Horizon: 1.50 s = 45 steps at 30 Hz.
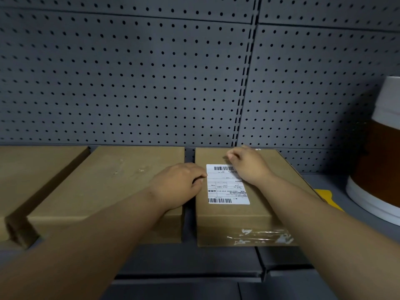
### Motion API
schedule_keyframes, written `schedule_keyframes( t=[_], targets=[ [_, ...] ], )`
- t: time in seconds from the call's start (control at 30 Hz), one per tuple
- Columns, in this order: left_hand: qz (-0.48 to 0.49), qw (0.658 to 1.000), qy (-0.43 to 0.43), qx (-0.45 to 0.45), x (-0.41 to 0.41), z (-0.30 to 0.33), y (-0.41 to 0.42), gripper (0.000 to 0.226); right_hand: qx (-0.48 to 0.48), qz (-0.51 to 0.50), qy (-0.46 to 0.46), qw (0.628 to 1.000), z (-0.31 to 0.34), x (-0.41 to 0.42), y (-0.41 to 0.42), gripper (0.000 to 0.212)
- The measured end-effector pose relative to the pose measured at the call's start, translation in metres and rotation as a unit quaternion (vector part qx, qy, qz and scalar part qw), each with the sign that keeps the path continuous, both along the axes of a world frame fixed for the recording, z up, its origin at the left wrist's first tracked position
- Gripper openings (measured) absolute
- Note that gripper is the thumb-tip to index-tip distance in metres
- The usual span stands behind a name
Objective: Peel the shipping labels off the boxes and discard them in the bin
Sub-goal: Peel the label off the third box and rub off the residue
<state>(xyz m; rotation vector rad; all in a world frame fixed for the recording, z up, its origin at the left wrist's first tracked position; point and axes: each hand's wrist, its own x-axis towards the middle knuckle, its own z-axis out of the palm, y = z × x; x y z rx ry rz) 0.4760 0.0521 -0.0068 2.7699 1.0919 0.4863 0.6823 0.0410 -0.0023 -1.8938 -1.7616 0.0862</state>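
Observation:
A brown cardboard box [236,219] lies on the grey shelf at centre right, with a white shipping label [226,187] flat on its top. My left hand [179,187] rests across the gap between this box and the middle box, its fingertips curled at the label's left edge. My right hand [249,165] sits on the far right part of the label, fingers bent down at its top right corner. I cannot tell whether that corner is lifted. The middle box [112,185] and the left box [28,169] show no label on top.
A grey pegboard wall [151,72] stands right behind the boxes. A large white and brown container [381,152] stands at the right, with a yellow object [326,197] beside the labelled box. Torn tape remnants [259,236] cling to that box's front face.

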Motion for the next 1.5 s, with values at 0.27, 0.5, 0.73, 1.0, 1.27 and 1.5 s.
schedule_keyframes(
  t=[0.27, 0.5, 0.73, 1.0, 1.27, 1.5],
  targets=[
    [0.006, 1.0, -0.005, 0.003, -0.001, -0.003, 0.0, 0.03, 0.023, 0.06, -0.228, 0.971, 0.002, -0.013, -0.008, 0.035],
    [0.008, 1.0, -0.007, 0.001, -0.002, -0.003, 0.0, 0.03, -0.029, 0.053, -0.322, 0.945, 0.015, -0.024, 0.005, 0.026],
    [0.009, 1.0, -0.014, 0.001, -0.001, -0.004, 0.0, 0.028, -0.134, 0.04, -0.254, 0.957, 0.025, -0.021, 0.015, 0.019],
    [0.002, 1.0, 0.001, 0.007, 0.0, -0.003, 0.002, 0.029, -0.067, 0.052, -0.181, 0.98, 0.008, -0.008, 0.012, 0.033],
    [0.003, 1.0, -0.008, 0.014, 0.0, -0.005, 0.003, 0.03, -0.086, 0.039, -0.107, 0.99, 0.004, -0.01, 0.016, 0.029],
    [0.005, 1.0, -0.012, 0.018, 0.0, -0.006, 0.003, 0.032, 0.025, 0.034, -0.003, 0.999, 0.007, 0.003, 0.007, 0.023]
  ],
)
